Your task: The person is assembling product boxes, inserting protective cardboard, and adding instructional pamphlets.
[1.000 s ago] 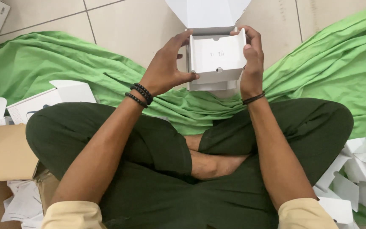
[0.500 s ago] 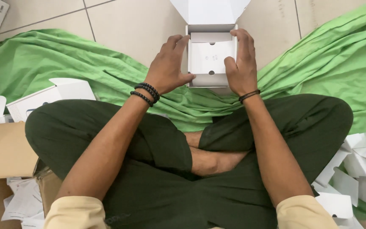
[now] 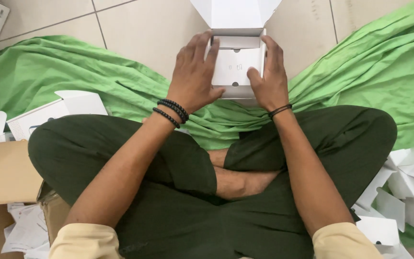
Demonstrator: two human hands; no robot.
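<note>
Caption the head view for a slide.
Both hands, left hand and right hand, hold a small open white cardboard box above green cloth.

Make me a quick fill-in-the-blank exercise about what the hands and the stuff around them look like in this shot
1. Both hands, left hand and right hand, hold a small white ____.
2. The cloth spread on the tiled floor is ____ in colour.
3. The beaded bracelets sit on the ____ wrist.
4. The box's lid flap stands ____.

Missing words: box; green; left; open
</note>
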